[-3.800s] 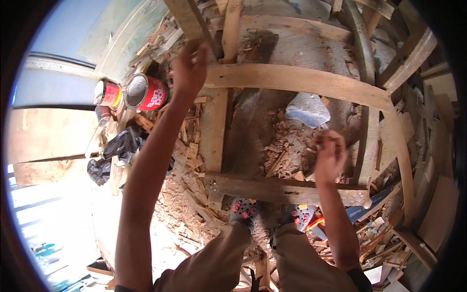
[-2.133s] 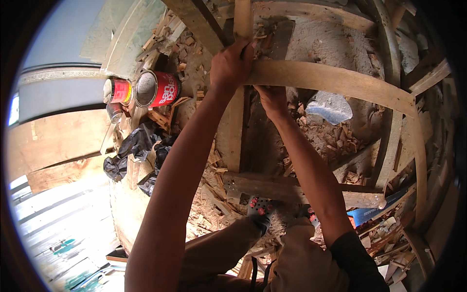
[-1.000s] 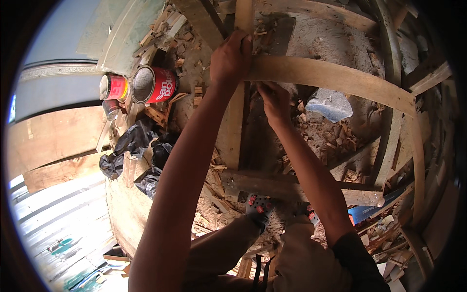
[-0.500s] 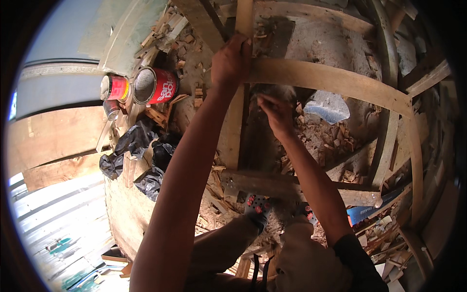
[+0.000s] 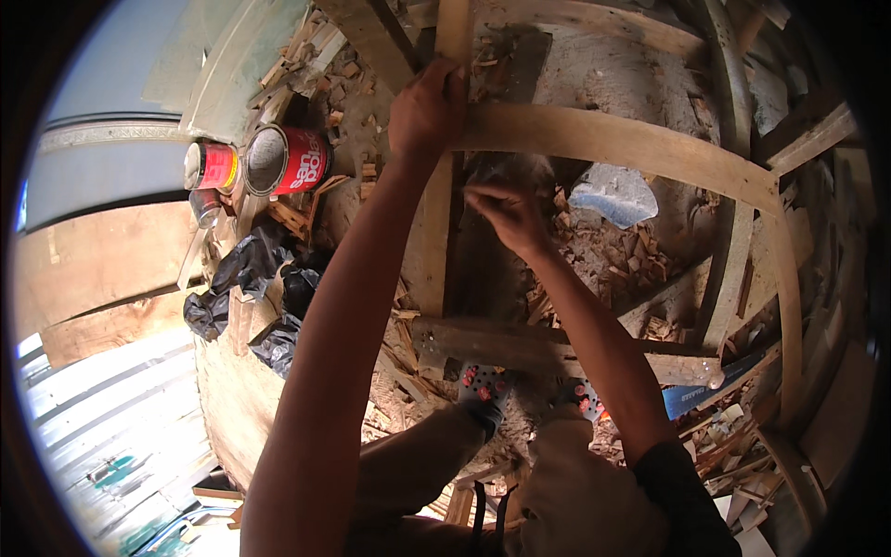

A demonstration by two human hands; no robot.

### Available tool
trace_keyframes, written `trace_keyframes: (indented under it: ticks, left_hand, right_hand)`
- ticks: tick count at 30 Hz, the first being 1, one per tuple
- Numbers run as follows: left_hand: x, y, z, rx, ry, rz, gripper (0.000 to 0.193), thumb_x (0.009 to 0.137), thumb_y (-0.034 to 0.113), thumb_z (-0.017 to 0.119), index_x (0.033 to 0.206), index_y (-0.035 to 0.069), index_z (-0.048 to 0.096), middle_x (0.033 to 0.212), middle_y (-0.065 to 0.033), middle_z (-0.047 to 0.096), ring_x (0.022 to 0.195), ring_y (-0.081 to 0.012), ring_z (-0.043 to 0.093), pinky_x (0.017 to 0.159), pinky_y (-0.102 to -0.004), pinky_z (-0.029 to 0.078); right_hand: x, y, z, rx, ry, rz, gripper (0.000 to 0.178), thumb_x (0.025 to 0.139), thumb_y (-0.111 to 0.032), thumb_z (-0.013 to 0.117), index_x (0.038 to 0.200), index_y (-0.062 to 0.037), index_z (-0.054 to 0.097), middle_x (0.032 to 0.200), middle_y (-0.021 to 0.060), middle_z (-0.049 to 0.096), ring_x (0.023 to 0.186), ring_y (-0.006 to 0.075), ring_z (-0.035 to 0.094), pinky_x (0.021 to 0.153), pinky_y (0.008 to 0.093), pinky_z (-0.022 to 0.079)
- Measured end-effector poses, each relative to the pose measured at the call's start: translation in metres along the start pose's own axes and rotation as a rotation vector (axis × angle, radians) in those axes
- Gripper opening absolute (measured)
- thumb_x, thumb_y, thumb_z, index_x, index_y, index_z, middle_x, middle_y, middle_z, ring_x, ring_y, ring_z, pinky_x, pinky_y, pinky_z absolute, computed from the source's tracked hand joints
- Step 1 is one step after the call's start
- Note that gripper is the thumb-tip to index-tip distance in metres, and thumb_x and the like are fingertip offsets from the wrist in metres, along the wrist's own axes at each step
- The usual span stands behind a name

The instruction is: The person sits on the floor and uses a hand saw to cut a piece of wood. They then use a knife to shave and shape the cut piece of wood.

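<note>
My left hand (image 5: 427, 113) is wrapped round the wooden frame at the joint where an upright post (image 5: 434, 243) meets a curved rail (image 5: 622, 144). Just below that joint, to the right of the post, is my right hand (image 5: 509, 217), its fingers curled together. Whatever it may be pinching is too small or too dark to make out. A lower crossbar (image 5: 520, 345) of the frame runs beneath my right forearm, in front of my feet.
Red paint cans (image 5: 292, 160) stand on the left beside a crumpled black plastic bag (image 5: 251, 265). Wood chips and offcuts litter the ground. Inside the frame lies a pale blue-grey broken piece (image 5: 614, 195). A blue handsaw-like blade (image 5: 691, 397) rests at lower right.
The whole view has shifted slightly, so things sit a little further left. My left hand keeps its grip on the frame; my right hand stays beside the post, fingers still curled.
</note>
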State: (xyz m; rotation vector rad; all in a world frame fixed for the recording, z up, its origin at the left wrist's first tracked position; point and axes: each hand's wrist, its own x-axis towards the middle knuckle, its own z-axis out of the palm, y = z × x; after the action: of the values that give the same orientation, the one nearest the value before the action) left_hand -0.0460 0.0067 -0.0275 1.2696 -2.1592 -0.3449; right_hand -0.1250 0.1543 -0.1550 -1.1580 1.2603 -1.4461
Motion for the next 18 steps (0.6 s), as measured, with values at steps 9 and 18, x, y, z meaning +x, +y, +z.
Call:
trace_keyframes:
  ticks: [9, 18]
  left_hand:
    - [0.001, 0.000, 0.003, -0.050, 0.021, 0.031, 0.022, 0.098, 0.029, 0.058, 0.105, 0.011, 0.068, 0.091, -0.0227, 0.070, 0.092, -0.0462, 0.066, 0.077, -0.0502, 0.053]
    - [-0.003, 0.003, 0.002, -0.003, -0.018, 0.008, 0.018, 0.098, 0.027, 0.057, 0.102, 0.012, 0.066, 0.097, -0.0192, 0.071, 0.093, -0.0443, 0.066, 0.076, -0.0517, 0.053]
  right_hand:
    - [0.061, -0.005, 0.027, 0.249, 0.454, -0.160, 0.028, 0.093, -0.014, 0.071, 0.117, -0.0011, 0.069, 0.099, 0.0106, 0.071, 0.088, 0.0202, 0.067, 0.081, 0.0349, 0.051]
    - [-0.021, 0.003, -0.007, 0.061, 0.001, 0.009, 0.017, 0.095, -0.015, 0.072, 0.106, -0.0021, 0.075, 0.091, 0.0044, 0.069, 0.082, 0.0102, 0.063, 0.075, 0.0273, 0.052]
